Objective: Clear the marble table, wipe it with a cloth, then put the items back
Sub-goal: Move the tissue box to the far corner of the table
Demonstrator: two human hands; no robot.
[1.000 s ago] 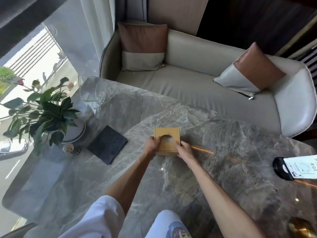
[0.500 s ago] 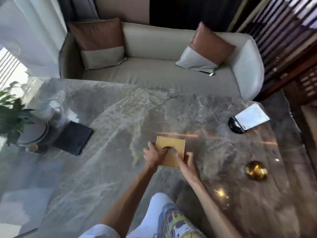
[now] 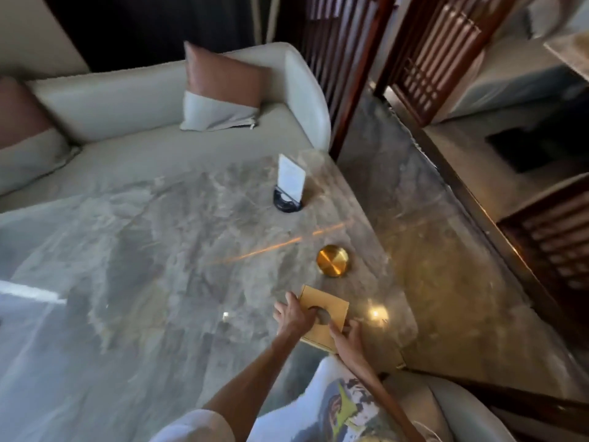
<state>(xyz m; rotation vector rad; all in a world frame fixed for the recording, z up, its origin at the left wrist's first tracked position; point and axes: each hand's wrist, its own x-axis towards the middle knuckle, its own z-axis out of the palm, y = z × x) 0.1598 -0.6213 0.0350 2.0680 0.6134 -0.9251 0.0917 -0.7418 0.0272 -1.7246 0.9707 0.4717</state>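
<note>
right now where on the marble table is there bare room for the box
Widest bare patch of marble table: left of the left hand, back to the sofa. Smaller gap between card stand and gold dish. Crowded around dish and box.

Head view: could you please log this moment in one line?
left hand, right hand: grip tissue box | brass dish, sign stand: on marble table

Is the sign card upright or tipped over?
Upright. The white card stands on edge in its black base, which sits flat on the table near its far corner.
</note>
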